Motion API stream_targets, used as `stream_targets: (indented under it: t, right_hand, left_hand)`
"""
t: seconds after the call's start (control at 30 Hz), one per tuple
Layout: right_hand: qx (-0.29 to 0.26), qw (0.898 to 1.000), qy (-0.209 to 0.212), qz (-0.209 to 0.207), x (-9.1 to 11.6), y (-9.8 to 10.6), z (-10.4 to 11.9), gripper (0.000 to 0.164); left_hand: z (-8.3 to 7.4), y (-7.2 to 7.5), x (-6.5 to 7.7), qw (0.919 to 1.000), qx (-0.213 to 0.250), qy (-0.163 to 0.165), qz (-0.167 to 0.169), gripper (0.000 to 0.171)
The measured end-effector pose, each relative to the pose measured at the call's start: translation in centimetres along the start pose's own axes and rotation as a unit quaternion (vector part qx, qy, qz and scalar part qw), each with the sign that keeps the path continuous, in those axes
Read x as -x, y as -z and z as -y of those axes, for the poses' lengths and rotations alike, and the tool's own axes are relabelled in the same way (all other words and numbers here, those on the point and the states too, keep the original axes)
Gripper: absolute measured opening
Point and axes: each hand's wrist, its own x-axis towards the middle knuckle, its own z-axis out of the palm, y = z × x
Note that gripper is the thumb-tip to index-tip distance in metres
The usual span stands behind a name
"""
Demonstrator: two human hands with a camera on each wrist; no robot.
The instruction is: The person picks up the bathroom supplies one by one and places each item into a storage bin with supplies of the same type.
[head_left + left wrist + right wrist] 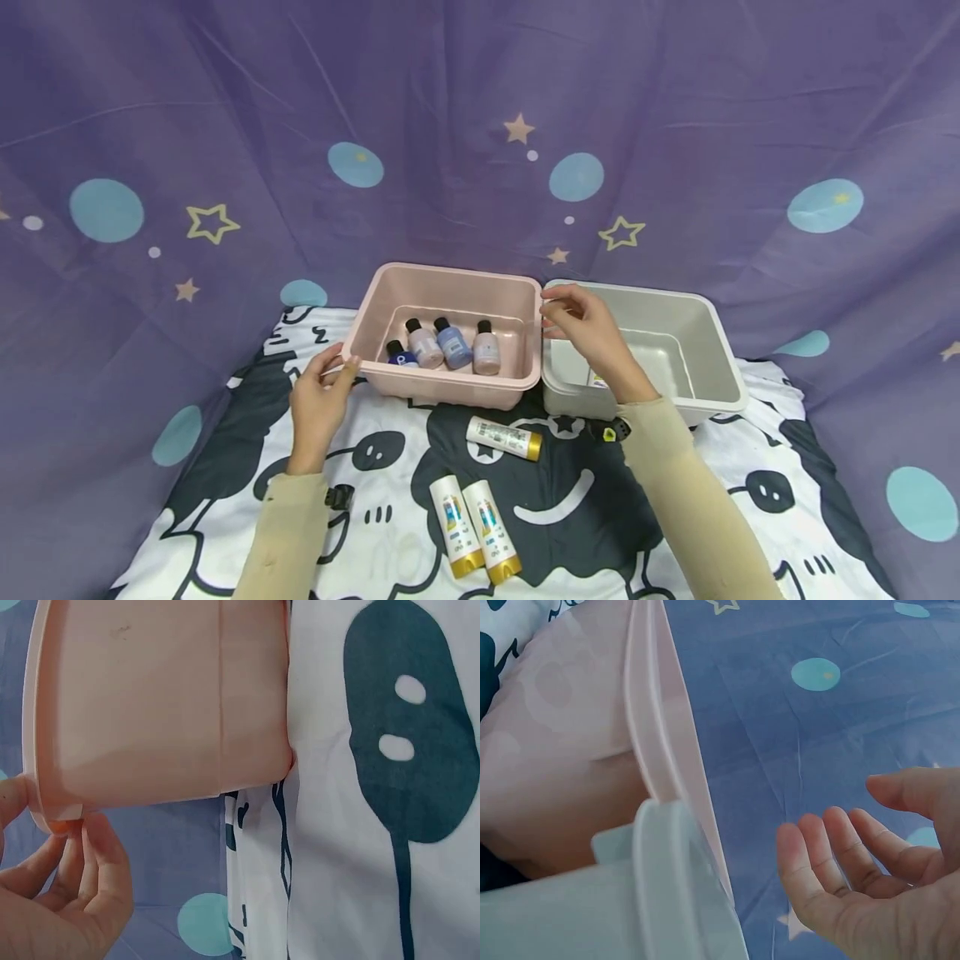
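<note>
My left hand pinches the rim at the front left corner of a pink plastic bin; in the left wrist view, thumb and fingers lie on either side of that rim. Inside the bin are several nail polish bottles with black caps, among them a blue one and a pale pink one. Over the place where the pink bin meets a light grey bin is my right hand. In the right wrist view its fingers are loosely bent, holding nothing, apart from both rims.
Three white bottles with gold caps lie on the patterned cloth: one by the pink bin, two side by side nearer me. A small white and yellow thing in the grey bin is partly hidden by my right arm. Purple curtain hangs behind.
</note>
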Motion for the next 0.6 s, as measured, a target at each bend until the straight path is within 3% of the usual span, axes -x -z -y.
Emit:
stream_targets:
  t: [0.13,0.37,0.47,0.6]
  right_hand:
    - [0.019,1.0,0.007,-0.016,1.4,0.9,-0.1,0.031]
    - [0.059,0.997,0.024,-0.044,4.1,2.7,-0.2,0.032]
    - [0.07,0.995,0.032,-0.061,5.2,3.6,-0.4,0.03]
    - [0.085,0.992,0.044,-0.078,6.6,4.6,-0.7,0.029]
  left_hand:
    - [0.0,-0.1,0.6,0.9987,-0.035,-0.022,-0.029,0.053]
    - [0.2,-0.2,2.5,0.9976,-0.041,-0.003,-0.056,0.05]
    - [0.1,-0.2,3.7,0.9986,-0.041,0.003,-0.034,0.049]
    - [-0.2,-0.2,5.8,0.9979,-0.058,0.013,0.026,0.053]
